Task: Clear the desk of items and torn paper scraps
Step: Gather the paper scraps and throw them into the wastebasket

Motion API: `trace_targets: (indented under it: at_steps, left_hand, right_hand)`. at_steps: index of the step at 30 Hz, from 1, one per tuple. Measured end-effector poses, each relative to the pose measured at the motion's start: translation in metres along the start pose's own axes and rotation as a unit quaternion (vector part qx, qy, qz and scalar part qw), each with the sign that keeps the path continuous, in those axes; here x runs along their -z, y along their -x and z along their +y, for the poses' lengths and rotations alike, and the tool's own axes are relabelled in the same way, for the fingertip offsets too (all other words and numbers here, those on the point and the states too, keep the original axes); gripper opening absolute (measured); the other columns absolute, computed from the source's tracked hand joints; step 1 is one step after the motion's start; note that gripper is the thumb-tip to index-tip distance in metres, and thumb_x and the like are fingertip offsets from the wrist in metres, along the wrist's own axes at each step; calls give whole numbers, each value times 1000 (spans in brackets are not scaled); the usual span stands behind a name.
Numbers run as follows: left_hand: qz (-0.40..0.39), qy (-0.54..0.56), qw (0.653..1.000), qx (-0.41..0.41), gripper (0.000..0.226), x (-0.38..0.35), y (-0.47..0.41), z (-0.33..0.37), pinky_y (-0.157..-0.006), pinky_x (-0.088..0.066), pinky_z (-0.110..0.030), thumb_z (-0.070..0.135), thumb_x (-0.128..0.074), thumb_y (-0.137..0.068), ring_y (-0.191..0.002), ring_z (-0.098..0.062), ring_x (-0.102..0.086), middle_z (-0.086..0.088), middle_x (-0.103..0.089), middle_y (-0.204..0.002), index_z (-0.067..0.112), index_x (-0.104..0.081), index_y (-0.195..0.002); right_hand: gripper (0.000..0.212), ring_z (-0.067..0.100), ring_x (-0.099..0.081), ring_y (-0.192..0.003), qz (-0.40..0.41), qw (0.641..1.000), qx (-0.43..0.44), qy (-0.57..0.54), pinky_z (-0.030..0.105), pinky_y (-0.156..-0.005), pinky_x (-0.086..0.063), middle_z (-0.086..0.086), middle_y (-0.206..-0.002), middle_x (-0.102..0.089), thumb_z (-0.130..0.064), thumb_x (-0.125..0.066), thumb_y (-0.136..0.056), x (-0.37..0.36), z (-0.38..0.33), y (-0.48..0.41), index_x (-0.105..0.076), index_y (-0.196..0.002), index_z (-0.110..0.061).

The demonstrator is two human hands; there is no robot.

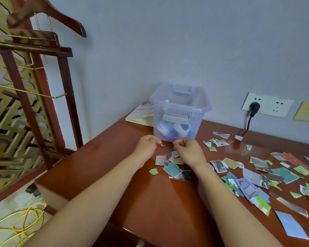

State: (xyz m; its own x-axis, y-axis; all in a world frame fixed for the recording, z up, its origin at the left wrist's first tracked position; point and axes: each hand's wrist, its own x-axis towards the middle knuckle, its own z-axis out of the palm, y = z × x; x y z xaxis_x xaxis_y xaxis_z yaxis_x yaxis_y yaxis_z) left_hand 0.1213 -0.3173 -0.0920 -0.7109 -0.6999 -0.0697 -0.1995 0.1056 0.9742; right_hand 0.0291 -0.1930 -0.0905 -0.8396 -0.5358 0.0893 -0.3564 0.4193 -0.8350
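A wooden stand (43,72) far left of the bin (179,97) is cut off at the top edge. A yellow cord (25,223) coils on the floor below it. A notebook (141,114) lies at the bin's left side, partly hidden behind it.

The bin is clear plastic, square and lidless, and stands at the back of the glossy brown desk (114,157). Blurred blue-and-white containers lie inside. Just in front of it the left hand (147,145) curls its fingers beside a tiny scrap (162,145); I cannot tell whether it grips anything. The right hand (187,150) is curled too, seen from behind, its grasp hidden.

Jagged scraps (257,175) of printed paper lie under the right wrist and spread right of the bin, some cut off at the edge. A black plug (254,106) sits in the wall socket (275,106).
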Motion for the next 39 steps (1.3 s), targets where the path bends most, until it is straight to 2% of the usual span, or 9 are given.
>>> trace_targets:
  at_steps: [3,8,11,14,19,22,26,32,39]
  left_hand:
    - [9,-191,976,-100,25,-7,-10,-8,-85,-47,-29,18,-41,-98,-96,-13,-60,8,-64,-98,24,-65,-101]
    - [50,-351,928,-111,27,-18,-17,-21,-82,-42,-25,38,-53,-95,-103,-13,-61,14,-54,-86,35,-59,-121]
    - [87,-366,919,-116,32,-23,-22,-23,-81,-40,-23,46,-56,-92,-105,-12,-62,12,-63,-98,35,-59,-122]
    - [97,-376,915,-106,32,-25,-29,-23,-78,-39,-24,51,-58,-89,-105,-13,-62,11,-67,-106,34,-61,-116]
    - [94,-393,911,-79,27,-27,-32,-18,-73,-38,-24,52,-59,-89,-100,-14,-63,11,-67,-103,32,-64,-106]
    - [87,-407,906,-75,22,-28,-33,-17,-72,-41,-25,51,-58,-90,-95,-15,-64,11,-68,-100,32,-66,-97]
    - [102,-397,909,-76,25,-29,-32,-22,-73,-38,-25,52,-58,-89,-99,-15,-62,11,-66,-101,32,-60,-105]
    - [89,-435,893,-75,23,-29,-31,-18,-71,-42,-26,50,-53,-93,-90,-15,-63,10,-67,-93,30,-60,-86]
    - [87,-416,903,-65,23,-30,-30,-21,-68,-44,-26,54,-53,-91,-78,-12,-68,13,-68,-86,32,-59,-91]
  right_hand:
    - [12,19,-63,-98,26,988,-21,149,31,-80,-49,-9,-102,-68,-31,-58,-83,5,12,-3,-66,-93,-34]
    - [45,17,-59,-114,7,979,-3,202,29,-81,-42,-10,-121,-65,-55,-60,-79,6,18,0,-62,-119,-34]
    - [56,18,-59,-114,-31,967,15,251,30,-83,-43,-8,-121,-64,-62,-59,-74,5,18,-2,-58,-123,-34]
    - [53,20,-60,-109,-35,955,23,293,30,-77,-40,-5,-116,-65,-64,-56,-77,4,18,-3,-56,-119,-32]
    - [41,21,-61,-99,-39,957,21,285,31,-77,-44,-4,-105,-66,-60,-57,-79,5,20,-6,-57,-104,-27]
    - [44,21,-60,-103,-51,957,26,283,32,-81,-45,-4,-109,-65,-59,-57,-80,7,20,-6,-56,-109,-27]
    - [46,19,-60,-103,-88,959,7,271,31,-81,-45,-6,-110,-64,-56,-57,-79,12,15,-5,-53,-114,-27]
    - [25,20,-62,-93,-130,963,-2,238,35,-84,-50,-5,-96,-64,-48,-59,-78,15,15,-9,-54,-91,-27]
    - [21,14,-60,-70,-89,989,-4,116,35,-75,-51,-9,-71,-63,-38,-77,-70,18,21,-11,-62,-71,-23]
